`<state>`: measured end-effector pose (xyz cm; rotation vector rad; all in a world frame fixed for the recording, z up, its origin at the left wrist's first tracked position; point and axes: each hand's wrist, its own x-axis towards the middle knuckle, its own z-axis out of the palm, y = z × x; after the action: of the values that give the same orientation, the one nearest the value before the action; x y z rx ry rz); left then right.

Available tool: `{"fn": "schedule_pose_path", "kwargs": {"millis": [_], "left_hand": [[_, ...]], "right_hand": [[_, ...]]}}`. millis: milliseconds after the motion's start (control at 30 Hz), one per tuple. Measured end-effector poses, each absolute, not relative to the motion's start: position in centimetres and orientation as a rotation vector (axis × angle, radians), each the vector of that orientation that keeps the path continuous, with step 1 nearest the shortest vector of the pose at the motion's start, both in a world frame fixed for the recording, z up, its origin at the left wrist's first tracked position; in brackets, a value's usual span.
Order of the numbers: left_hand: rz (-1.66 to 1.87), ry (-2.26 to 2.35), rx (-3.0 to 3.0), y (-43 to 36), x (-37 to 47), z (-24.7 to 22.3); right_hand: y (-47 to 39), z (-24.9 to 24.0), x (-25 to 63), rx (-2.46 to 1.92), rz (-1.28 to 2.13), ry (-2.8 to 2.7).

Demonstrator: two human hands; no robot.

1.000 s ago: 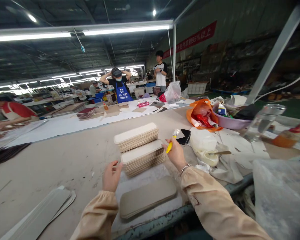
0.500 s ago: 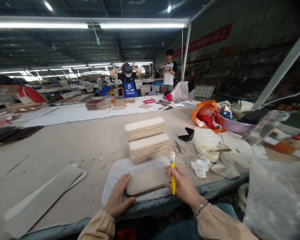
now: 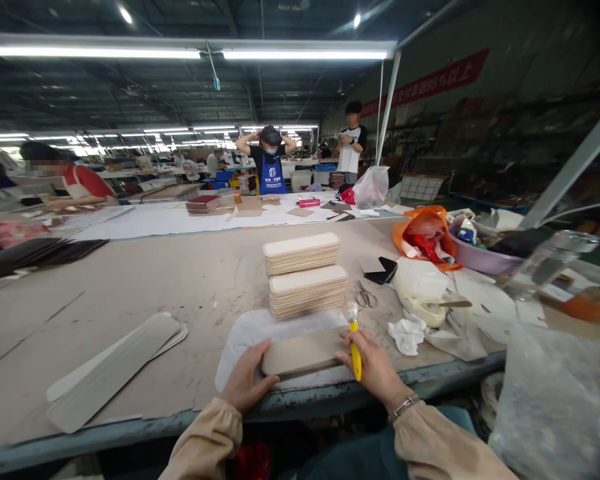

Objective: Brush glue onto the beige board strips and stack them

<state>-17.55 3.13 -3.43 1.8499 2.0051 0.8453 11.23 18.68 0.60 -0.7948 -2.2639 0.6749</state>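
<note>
A stack of grey-beige rounded strips (image 3: 303, 352) lies on a white sheet (image 3: 240, 333) near the table's front edge. My left hand (image 3: 250, 379) grips the left end of this stack, thumb at the front and fingers behind. At the right end is my right hand (image 3: 373, 363), which holds a yellow brush (image 3: 355, 350) upright, bristles up, while its fingers touch the stack. Behind the sheet stand two piles of pale strips, a nearer pile (image 3: 307, 293) and a farther pile (image 3: 301, 255).
Fanned grey strips (image 3: 115, 370) lie at left. To the right are scissors (image 3: 367, 297), crumpled tissue (image 3: 407, 333), a white tub (image 3: 423, 293), an orange bag (image 3: 423, 233) and a clear plastic bag (image 3: 550, 400). People stand or work beyond the table (image 3: 180, 273).
The whole view has shifted, so the table and objects appear farther right. My left hand has closed in on the stack's left end. The brush stays in my right hand.
</note>
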Motion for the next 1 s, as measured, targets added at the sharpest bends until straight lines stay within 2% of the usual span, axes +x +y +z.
{"fn": "schedule_pose_path", "kwargs": {"millis": [333,467,1000], "left_hand": [[0.972,1.967,1.762,3.2,-17.6,-3.5],[0.984,1.946,1.724,3.3,-17.5,-3.6],[1.014,1.949,1.726,3.3,-17.5,-3.6]], "right_hand": [[14.2,2.4,4.3,-0.669,1.632,-1.589],[14.2,1.6,1.3,-0.706,1.844,-1.527],[15.9,0.9,0.6,-0.957,1.332,-1.841]]}}
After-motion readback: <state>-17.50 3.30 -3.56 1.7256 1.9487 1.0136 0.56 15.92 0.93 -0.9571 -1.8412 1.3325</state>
